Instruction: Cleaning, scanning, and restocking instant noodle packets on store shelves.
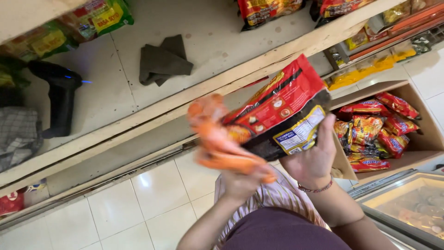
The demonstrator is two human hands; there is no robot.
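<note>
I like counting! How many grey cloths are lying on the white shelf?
1. A folded grey cloth lies on the white shelf, past the red and black packet the right hand holds. The checked fabric at the left is something else; more may be out of view.

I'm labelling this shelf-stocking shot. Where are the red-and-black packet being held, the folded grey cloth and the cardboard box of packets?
red-and-black packet (282, 111): head view, middle of its printed face.
folded grey cloth (163, 61): head view, centre of the top fold.
cardboard box (423, 143): head view, bare inner right wall.
</note>
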